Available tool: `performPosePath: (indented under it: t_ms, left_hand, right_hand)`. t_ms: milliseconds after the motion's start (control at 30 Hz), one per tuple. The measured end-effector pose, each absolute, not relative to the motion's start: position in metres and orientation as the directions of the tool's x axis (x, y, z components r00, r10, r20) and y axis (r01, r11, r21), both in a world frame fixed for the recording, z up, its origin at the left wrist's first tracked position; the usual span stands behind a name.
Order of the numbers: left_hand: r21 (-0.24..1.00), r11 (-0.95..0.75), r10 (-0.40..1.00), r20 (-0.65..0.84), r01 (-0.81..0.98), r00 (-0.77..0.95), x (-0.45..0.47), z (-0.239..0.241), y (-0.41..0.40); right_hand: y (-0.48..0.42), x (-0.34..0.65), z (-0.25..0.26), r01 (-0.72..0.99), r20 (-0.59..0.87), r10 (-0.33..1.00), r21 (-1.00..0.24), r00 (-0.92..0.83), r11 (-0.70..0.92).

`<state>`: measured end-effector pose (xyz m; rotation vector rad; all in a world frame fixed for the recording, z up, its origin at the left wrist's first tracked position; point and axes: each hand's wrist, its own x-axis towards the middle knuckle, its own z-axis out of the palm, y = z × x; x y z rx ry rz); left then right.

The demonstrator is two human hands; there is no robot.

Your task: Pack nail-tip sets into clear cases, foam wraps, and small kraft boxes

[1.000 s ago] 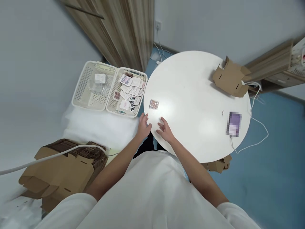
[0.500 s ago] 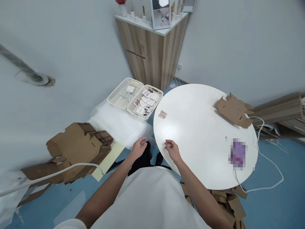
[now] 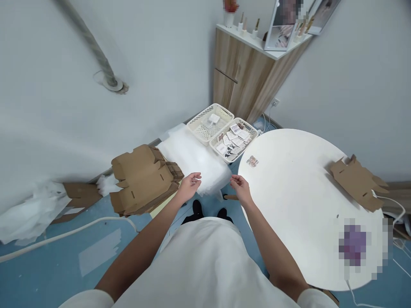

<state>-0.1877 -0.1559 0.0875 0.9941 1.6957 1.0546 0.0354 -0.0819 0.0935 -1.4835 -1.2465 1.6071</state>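
Both hands apart from each other, fingers loosely bent and spread, palms facing inward. Left hand (image 3: 189, 188) just beside a stack of flat-folded cardboard (image 3: 141, 179), matte brown, slotted, with notched, tabbed outlines and layered edges; right hand (image 3: 240, 189) at the left edge of a round surface (image 3: 295, 201), smooth, white and faintly glossy. Contact of either hand with what lies behind it: cannot tell. Between and beyond the hands, a pile of thin sheets (image 3: 195, 156), white, translucent, soft-edged. At the far end of the pile, two cream plastic baskets, side by side, walls perforated: the left basket (image 3: 196, 131) contains clear packaging and a white block (image 3: 214, 118); the right basket (image 3: 219, 154), near the surface's left edge, is filled with overlapping cards (image 3: 237, 142), rounded and mostly white. A small cluster of patterned pieces (image 3: 252, 161), glossy and elongated, lies near the surface's upper left edge. Opposite, at the right edge, an unfolded carton (image 3: 356, 182), brown, with flaps raised. Nearer the lower right edge, a purple item (image 3: 355, 244), pixelated, identity unclear.
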Motion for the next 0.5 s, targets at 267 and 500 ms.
performPosePath:
  t_ms: [267, 500]
  left_hand:
    - [0.949, 0.312, 0.910, -0.285, 0.045, -0.301, -0.231, 0.087, -0.126]
    - [0.940, 0.338, 0.882, -0.331, -0.039, -0.334, -0.240, 0.095, -0.070]
  right_hand:
    - [-0.064, -0.020, 0.104, 0.195, -0.410, 0.893, -0.906, -0.185, -0.375]
    - [0.006, -0.036, 0.098, 0.338, -0.349, 0.887, -0.909, -0.301, -0.243]
